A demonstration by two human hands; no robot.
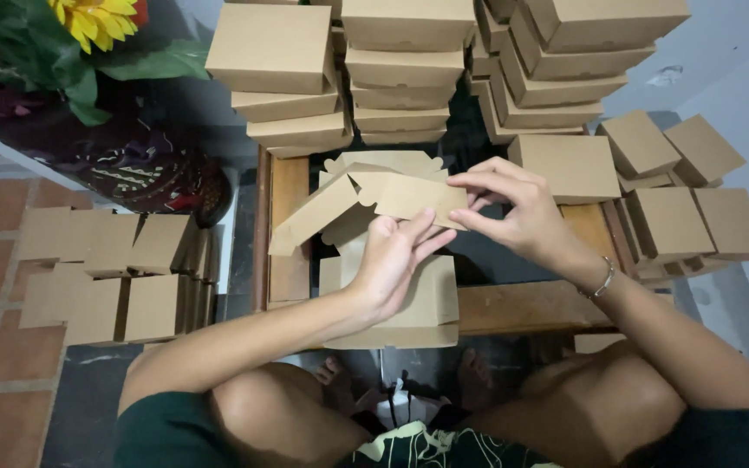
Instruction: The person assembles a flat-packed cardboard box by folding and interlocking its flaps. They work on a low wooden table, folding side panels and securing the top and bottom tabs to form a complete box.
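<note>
While we look down past our knees, our left hand [392, 260] pinches the near edge of a flat brown cardboard box blank [374, 201], and our right hand [513, 208] grips its right flap between thumb and fingertips. We hold the blank up over the low wooden tabletop [522, 305], above more unfolded blanks [431, 303]. Folded brown boxes [409, 61] stack high at the far side, more boxes [678, 217] sit right, and flat pieces [106, 277] lie left by a sunflower [97, 17].

blocked: box stacks [409, 69] ahead | free: dark gap [500, 256] between hands
</note>
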